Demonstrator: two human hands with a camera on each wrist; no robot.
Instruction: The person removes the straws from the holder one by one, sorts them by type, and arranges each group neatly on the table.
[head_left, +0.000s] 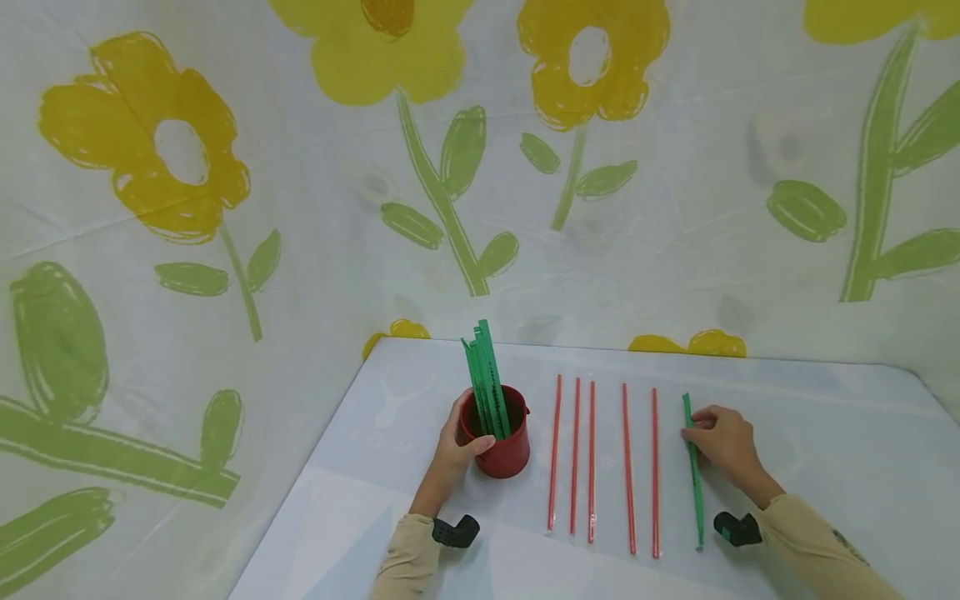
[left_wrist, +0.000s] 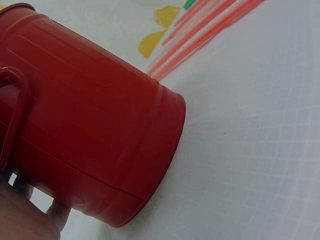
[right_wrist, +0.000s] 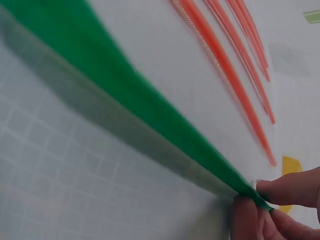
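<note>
My left hand (head_left: 452,457) holds a red metal pail (head_left: 507,460) by its side, the thumb over the near rim. A bunch of slim green wrapped straws (head_left: 486,379) leans upright inside it. In the left wrist view, the pail's wall (left_wrist: 100,115) and part of its handle (left_wrist: 15,110) show, with fingers (left_wrist: 59,212) under it. At the right, my right hand (head_left: 729,443) pinches one green wrapped straw (head_left: 696,492) near its far end. That straw (right_wrist: 135,105) runs from the fingertips across the right wrist view, close over the white table.
Several red straws (head_left: 627,467) in clear wrappers lie roughly parallel on the white table (head_left: 840,450), between pail and green straw. A flower-printed curtain (head_left: 690,208) hangs behind and to the left. A dark wrist camera (head_left: 456,532) sits at each wrist.
</note>
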